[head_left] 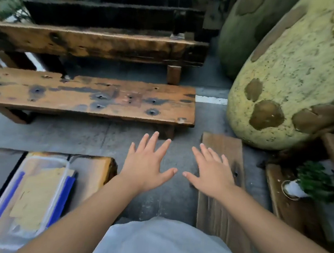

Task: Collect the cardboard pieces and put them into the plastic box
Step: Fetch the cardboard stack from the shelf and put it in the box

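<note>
Both bare hands, left (145, 164) and right (211, 172), spread empty; flat tan cardboard pieces (37, 194) in clear blue-clipped plastic box (62, 170): probably light, stiff; pinch edges.

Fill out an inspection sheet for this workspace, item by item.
Surface: grey paved ground between low worn wooden benches.
Job's things: clear plastic box with blue side clips, lower left on a wooden slab; yellowish cardboard pieces lie inside it. No loose cardboard seen elsewhere.
Clutter: wooden plank on the ground at right; small green plant beside it.
Grippers: left hand and right hand both spread open, palms down, empty.
Cables: nothing seen.
Surroundings: large spotted yellow-green rounded sculpture at right; more benches behind.
</note>
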### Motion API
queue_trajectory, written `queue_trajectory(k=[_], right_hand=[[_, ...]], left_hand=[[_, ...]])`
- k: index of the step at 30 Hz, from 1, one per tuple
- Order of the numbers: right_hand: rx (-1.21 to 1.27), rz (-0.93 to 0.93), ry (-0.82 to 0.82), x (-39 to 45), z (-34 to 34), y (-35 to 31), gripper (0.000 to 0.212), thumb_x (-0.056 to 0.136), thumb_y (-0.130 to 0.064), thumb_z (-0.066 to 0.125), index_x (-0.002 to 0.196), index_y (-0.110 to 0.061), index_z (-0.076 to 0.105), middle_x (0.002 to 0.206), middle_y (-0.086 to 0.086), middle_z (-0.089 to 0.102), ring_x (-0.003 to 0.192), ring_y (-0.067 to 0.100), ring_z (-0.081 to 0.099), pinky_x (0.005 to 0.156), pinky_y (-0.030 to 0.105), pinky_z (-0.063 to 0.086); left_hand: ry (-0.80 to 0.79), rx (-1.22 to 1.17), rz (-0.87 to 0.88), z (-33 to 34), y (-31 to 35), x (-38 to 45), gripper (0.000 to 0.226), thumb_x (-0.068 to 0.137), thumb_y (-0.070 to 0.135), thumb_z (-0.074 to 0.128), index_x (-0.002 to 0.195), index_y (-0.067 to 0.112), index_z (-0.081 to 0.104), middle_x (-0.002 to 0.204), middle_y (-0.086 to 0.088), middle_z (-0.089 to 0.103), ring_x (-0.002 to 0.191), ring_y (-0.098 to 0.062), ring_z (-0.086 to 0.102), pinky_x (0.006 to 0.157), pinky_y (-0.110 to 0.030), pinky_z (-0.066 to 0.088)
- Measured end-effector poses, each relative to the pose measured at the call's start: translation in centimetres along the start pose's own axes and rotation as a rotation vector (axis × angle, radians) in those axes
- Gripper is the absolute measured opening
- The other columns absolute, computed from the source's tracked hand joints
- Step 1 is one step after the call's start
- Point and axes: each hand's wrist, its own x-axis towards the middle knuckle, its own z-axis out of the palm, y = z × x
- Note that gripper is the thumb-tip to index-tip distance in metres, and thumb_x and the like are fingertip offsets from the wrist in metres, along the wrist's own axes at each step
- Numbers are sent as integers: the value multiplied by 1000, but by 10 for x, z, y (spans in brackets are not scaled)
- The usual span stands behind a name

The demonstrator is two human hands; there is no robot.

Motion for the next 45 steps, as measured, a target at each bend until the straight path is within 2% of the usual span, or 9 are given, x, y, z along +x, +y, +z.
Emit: queue_trajectory(k=[6,11,15,21,28,32,34,39,45], right_hand=[[113,338,58,-46,6,65,93,75,-80,30,152,-33,9,164,-3,4,148,20,9,115,54,10],[173,637,86,-97,16,94,98,69,-83,16,152,-31,8,163,-2,7,148,21,10,114,54,11],[250,895,135,-139,22,100,94,74,-82,22,152,-32,7,163,-3,7,149,20,9,114,54,11],[326,1190,210,-196,22,90,93,75,-83,24,152,-32,12,163,-3,11,148,20,10,115,54,11],[392,1442,279,-268,22,77,91,76,-82,28,151,-29,20,164,-4,5,149,20,7,116,54,9],[393,1489,353,-309,13,89,96,78,-79,31,153,-27,4,163,-9,9,149,17,6,116,52,6],[356,1497,380,-334,3,103,97,77,-79,30,154,-26,4,163,-8,10,149,16,6,116,52,7],[212,1522,473,-394,-34,159,97,72,-83,20,151,-28,18,163,-4,5,149,18,7,116,53,9],[60,1509,540,-458,-96,233,88,77,-81,24,151,-33,17,163,-5,7,149,20,10,116,53,11]], left_hand=[[-63,73,349,8,70,61,87,74,82,21,149,39,10,162,-7,7,147,-31,7,112,-60,20],[-125,123,675,18,132,95,86,76,83,24,148,39,9,161,-7,9,147,-31,9,110,-62,21],[-182,168,940,21,179,112,86,76,82,24,149,39,7,162,-6,5,147,-31,7,112,-61,19],[-251,215,1231,24,241,110,87,77,81,24,150,39,4,163,-4,-2,148,-28,0,113,-59,15],[-287,205,1428,30,311,65,88,74,82,24,150,40,5,163,-1,-5,148,-26,-4,114,-58,13],[-241,145,1496,24,359,41,89,73,82,25,149,42,5,163,0,-4,148,-25,-2,114,-56,14],[-193,116,1519,16,391,29,89,72,83,25,149,42,6,163,-1,-3,148,-26,-1,113,-56,16],[-78,51,1546,-9,473,5,90,71,83,24,149,43,4,163,-1,-4,148,-24,-2,114,-55,15],[76,-57,1544,-44,566,-5,88,73,84,23,149,44,3,163,1,-4,148,-24,-3,114,-56,16]])
